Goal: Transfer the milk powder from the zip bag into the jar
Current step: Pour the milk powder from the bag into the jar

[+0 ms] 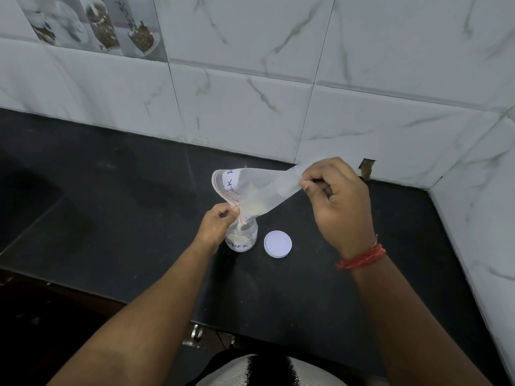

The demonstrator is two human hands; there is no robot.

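Pouring is under way — the left hand (pixel 216 224) pinches the zip bag (pixel 259 190) mouth over the jar (pixel 242 238) (lid (pixel 277 244) beside), the right hand (pixel 338 199) grips its raised bottom corner — next, shake out the remaining powder.

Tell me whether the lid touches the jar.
Apart. The head view shows a strip of dark counter between the white lid, lying flat, and the jar to its left.
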